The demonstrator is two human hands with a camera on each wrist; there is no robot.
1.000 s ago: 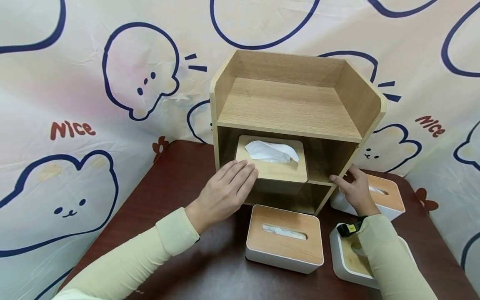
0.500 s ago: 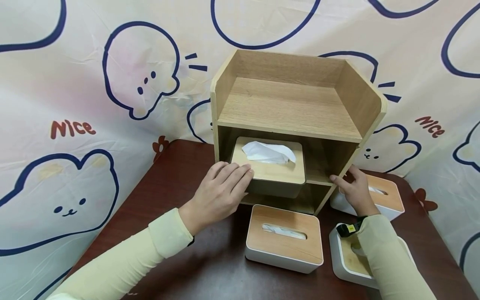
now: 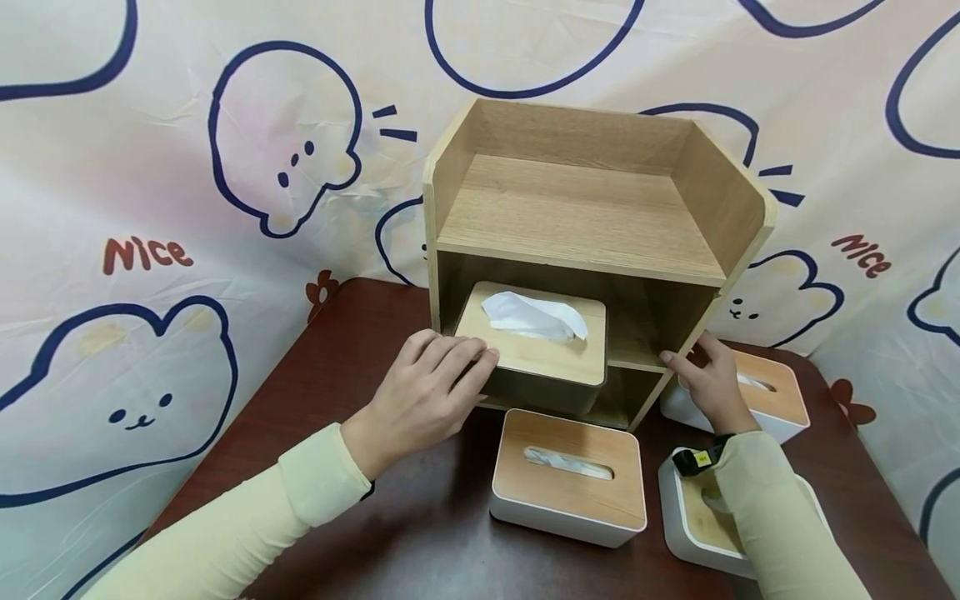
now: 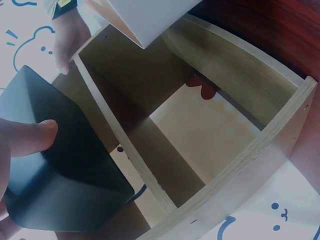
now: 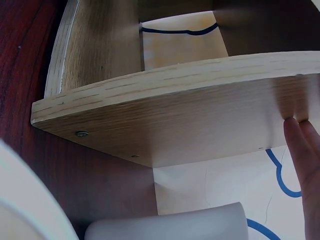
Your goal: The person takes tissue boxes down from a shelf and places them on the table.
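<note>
My left hand (image 3: 420,396) grips the left front corner of a tissue box (image 3: 551,358) with a pale wooden lid, dark body and white tissue poking out. The box juts forward from the middle level of a wooden shelf unit (image 3: 577,208). In the left wrist view, the thumb (image 4: 37,137) presses against the box's dark side (image 4: 75,155). My right hand (image 3: 712,383) holds the unit's right side panel, thumb at its front edge. Fingertips (image 5: 295,135) touch the panel's outer face (image 5: 200,117) in the right wrist view.
In front of the unit stands a white tissue box (image 3: 573,475) with a wooden lid. Another white box (image 3: 693,521) lies under the right forearm, and a third (image 3: 780,392) sits beside the unit. All rest on a dark red table (image 3: 420,533); a cartoon-printed cloth (image 3: 262,150) hangs behind.
My left hand has drawn the dark tissue box forward and slightly left, out of the middle level, so more of its dark front shows. The right hand has stayed on the side panel.
</note>
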